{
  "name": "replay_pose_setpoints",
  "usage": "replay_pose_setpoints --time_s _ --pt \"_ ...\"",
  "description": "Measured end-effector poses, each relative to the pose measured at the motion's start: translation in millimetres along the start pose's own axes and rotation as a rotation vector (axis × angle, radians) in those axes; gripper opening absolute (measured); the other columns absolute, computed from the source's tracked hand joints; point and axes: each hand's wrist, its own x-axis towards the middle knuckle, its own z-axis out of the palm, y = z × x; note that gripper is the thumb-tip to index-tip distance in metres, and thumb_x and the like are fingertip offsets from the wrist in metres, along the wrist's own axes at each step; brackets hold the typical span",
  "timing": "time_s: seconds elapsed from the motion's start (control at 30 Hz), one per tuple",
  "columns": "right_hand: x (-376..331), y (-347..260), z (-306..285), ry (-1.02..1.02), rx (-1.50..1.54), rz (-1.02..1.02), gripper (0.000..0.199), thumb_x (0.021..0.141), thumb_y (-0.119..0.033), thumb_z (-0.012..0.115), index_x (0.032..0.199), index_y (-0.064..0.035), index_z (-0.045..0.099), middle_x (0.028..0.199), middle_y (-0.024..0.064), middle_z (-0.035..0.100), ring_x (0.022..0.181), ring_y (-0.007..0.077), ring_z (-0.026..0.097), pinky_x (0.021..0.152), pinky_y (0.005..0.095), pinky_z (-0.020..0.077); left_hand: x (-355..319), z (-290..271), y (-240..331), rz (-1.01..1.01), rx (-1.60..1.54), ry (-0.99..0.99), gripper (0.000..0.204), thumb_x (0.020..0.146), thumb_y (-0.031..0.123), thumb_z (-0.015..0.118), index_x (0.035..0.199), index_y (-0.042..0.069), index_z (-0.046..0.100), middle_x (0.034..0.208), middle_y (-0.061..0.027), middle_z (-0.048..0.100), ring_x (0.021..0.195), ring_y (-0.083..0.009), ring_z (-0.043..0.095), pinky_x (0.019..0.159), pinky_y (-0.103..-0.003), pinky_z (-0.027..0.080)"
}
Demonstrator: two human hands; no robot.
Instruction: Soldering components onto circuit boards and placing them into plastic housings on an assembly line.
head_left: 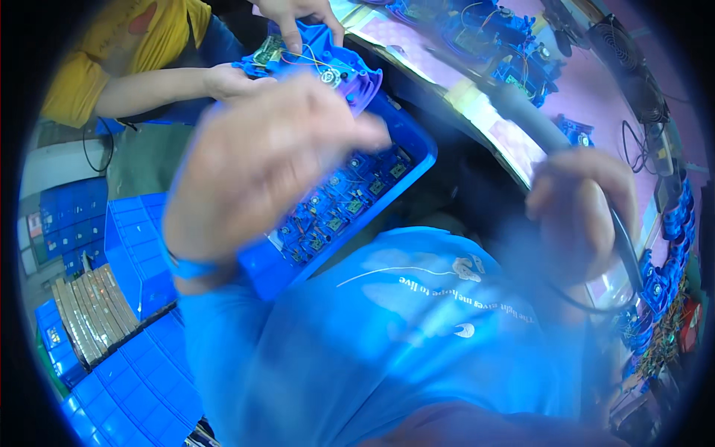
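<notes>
Many small blue assemblies already lie in the blue tray (413, 167) under the left hand (261, 160), which hovers blurred with fingers loosely curled, grasping nothing. The right hand (585, 212), near the bench, is clenched around a dark tool handle (625, 246); more parts wait far right.

Surface (514, 138): pink-topped bench running from top centre down the right side, with a pale strip along its near edge. Blue assemblies with wiring (484, 33) lie grouped at its far end; one more blue unit (575, 130) sits near the near edge. A black round fan (622, 48) stands at the far right corner. Further blue wired parts (666, 261) crowd the right edge, with black cables (633, 149) trailing between
</notes>
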Motion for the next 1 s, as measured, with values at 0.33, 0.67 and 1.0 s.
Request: replay_pose_setpoints --time_s 0.33,0.67,1.0 --pt "-63 -5 -77 0.335 -0.051 -0.288 0.03 0.094 -0.018 0.052 0.103 0.0095 0.06 0.062 0.0137 0.056 0.051 0.0195 0.056 0.047 0.0295 0.0429 -8 162 14 -0.354 -0.753 0.171 0.022 0.089 0.005 0.069 0.111 0.0 0.07 0.065 0.0052 0.051 0.056 -0.0014 0.043 0.051 -0.018 0.033" --pt "-129 10 -118 0.624 -0.368 -0.1 0.021 0.09 -0.002 0.049 0.105 0.0067 0.062 0.069 0.0125 0.062 0.059 0.0152 0.057 0.053 0.0261 0.0451 62 216 22 -0.061 -0.43 0.125 0.029 0.074 -0.001 0.078 0.101 0.007 0.071 0.067 -0.0029 0.057 0.053 -0.0108 0.053 0.049 -0.026 0.043" --pt "-156 24 -163 0.602 -0.4 -0.068 0.02 0.09 -0.002 0.052 0.105 0.0046 0.063 0.07 0.0124 0.063 0.061 0.0144 0.059 0.056 0.0258 0.0477 139 253 39 0.211 0.026 0.004 0.038 0.079 -0.005 0.066 0.112 0.012 0.068 0.118 -0.0115 0.064 0.079 -0.0276 0.069 0.065 -0.035 0.057"
